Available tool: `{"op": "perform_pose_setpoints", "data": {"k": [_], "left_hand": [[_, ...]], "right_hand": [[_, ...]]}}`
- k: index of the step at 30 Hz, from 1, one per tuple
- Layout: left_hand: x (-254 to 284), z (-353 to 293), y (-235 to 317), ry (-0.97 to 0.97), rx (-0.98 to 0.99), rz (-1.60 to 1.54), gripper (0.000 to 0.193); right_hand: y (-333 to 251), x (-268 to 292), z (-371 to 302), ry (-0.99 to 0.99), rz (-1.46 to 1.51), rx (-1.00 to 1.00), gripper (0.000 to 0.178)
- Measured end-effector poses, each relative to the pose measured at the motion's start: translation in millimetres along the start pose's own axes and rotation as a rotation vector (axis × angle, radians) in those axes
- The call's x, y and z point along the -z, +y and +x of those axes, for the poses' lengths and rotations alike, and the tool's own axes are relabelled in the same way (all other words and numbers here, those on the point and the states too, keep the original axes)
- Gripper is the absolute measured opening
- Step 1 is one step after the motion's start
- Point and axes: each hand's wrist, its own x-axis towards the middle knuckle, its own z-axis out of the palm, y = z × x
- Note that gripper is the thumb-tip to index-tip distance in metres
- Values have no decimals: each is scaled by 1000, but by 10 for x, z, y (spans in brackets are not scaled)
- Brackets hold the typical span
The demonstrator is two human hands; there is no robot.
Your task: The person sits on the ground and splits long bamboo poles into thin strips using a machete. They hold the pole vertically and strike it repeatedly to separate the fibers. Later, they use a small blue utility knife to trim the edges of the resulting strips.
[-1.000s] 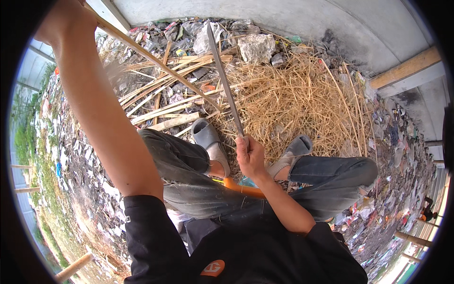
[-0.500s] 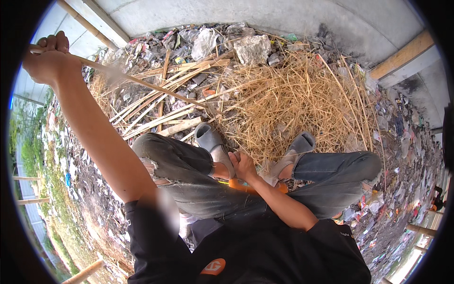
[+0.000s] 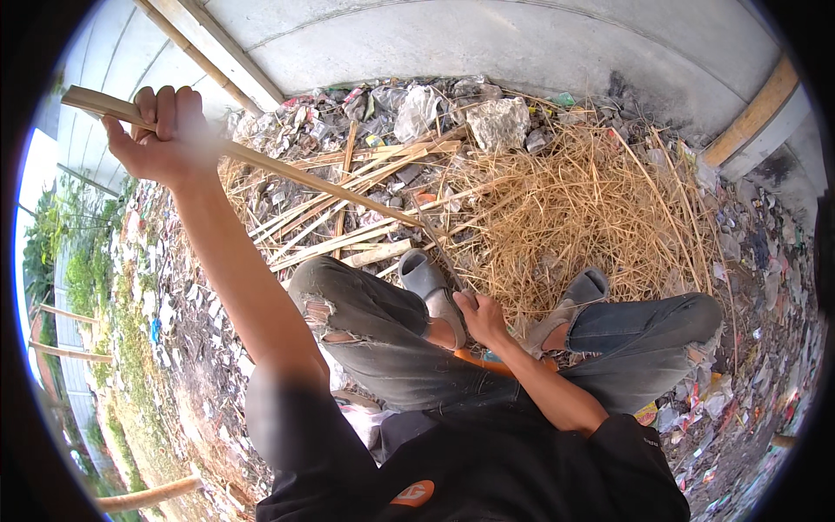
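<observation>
Rightward from your left grip (image 3: 163, 139) clasping it, the stick (image 3: 313, 180) slants toward the knife (image 3: 442, 253) your right grip (image 3: 484, 318) clutches.

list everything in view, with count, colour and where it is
long strip: one, tan, slanting across upper left
long blade: one, grey, near the strip's lower end
loose strips: several, tan, left of centre
straw-like heap: one, yellow-tan, right of centre
wall: one, grey, top
rock: one, whitish, by the wall
plastic bag: one, clear-white, beside the rock
litter: uncountable, mixed, all around
orange object: one, orange, low centre, partly hidden
beam: one, brown, upper right
poles: several, tan, mostly left
greenery: patches, green, far left
shoes: two, grey, centre
trousers: one pair, dark grey, centre
shirt: one, black, bottom
left hand: one, bare, upper left, gripping the strip
right hand: one, bare, centre, gripping the blade
</observation>
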Motion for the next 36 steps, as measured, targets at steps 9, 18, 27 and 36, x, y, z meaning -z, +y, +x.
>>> {"op": "perform_pose_setpoints", "data": {"k": [9, 18, 27, 36], "left_hand": [[-877, -296, -253, -51, -69, 125, 55], [-1056, -313, -296, -87, -65, 100, 63], [-1116, -310, -346, -620, 94, -181, 42], [-1234, -311, -423, -571, 73, -53, 34]], "right_hand": [[-1949, 627, 63, -192, 509, 207, 49], [-793, 383, 161, -179, 385, -42, 48], [-2146, 1498, 182, -161, 609, 248, 47], [-1635, 1337, -210, -355, 612, -108, 43]]}}
